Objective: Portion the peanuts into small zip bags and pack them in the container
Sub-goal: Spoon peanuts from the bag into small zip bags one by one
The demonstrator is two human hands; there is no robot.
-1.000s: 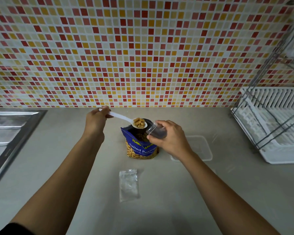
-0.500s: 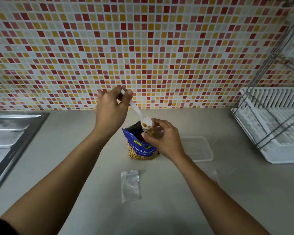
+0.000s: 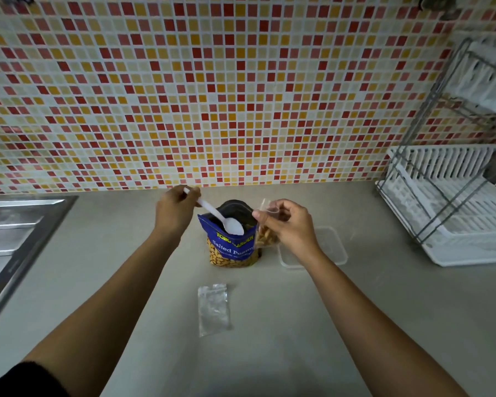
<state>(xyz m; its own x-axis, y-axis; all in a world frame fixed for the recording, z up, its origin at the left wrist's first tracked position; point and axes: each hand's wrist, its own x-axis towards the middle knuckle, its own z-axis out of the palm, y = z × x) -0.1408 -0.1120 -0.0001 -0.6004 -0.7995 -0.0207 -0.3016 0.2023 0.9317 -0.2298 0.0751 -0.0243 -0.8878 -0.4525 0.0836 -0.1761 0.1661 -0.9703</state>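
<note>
Clearly the small zip bag point(image 3: 265, 237) is the delicate part: thin, limp film with some peanuts in its bottom, light but top-floppy. It is best taken at the mouth, where the right hand point(image 3: 291, 229) pinches it between thumb and curled fingers, just right of the Salted Peanuts pouch point(image 3: 231, 249). The left hand point(image 3: 175, 210) grips the handle end of a white plastic spoon point(image 3: 232, 226), whose bowl looks empty and sits at the pouch's open mouth. The pouch stands upright on its own and would likely tip if nudged hard. A clear plastic container point(image 3: 342, 253) lies just behind the right wrist, close enough to snag. An empty zip bag point(image 3: 214, 309) lies flat on the countertop point(image 3: 126, 282), nearer the person. The sink point(image 3: 20, 222) edge and the dish rack point(image 3: 455, 224) are well apart to either side, leaving room to work.
</note>
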